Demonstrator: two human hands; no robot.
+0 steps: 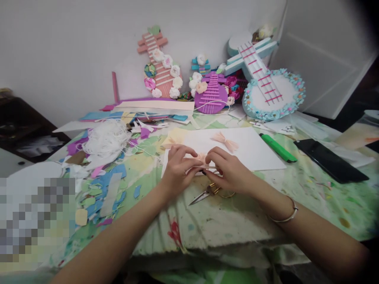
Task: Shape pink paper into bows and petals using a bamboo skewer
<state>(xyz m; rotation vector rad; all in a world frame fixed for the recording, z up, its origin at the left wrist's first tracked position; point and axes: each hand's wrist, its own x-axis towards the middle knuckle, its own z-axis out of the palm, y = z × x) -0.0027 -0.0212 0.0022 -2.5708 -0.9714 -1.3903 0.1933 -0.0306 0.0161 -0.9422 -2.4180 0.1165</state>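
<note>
Hands meet at table centre over a small peach paper piece (203, 159). Left hand (177, 167), fingers curled, pinches the piece from 9 o'clock; right hand (227, 169), fingers bent, pinches it from 3 o'clock. Thumbs and forefingers nearly touch. Piece lies on the near edge of a white sheet (254, 152).

Peach bow (225, 142): on the sheet, 1 o'clock of the hands, apart from them.
Scissors (207, 194): closed, 6 o'clock, just under the right hand, tips toward 8 o'clock.
Bangle (286, 217): on the right wrist.
Green marker (278, 148): 2 o'clock, beside the sheet's right edge.
Black phone (330, 159): 3 o'clock, well apart.
White string heap (105, 140): 10 o'clock.
Paper scraps (100, 189): blue and green, 8 o'clock.
Foam guitars: orange (156, 67), purple (211, 92), teal (266, 85), at 12 o'clock against the wall.
Table cloth (310, 189): paint-stained green.
</note>
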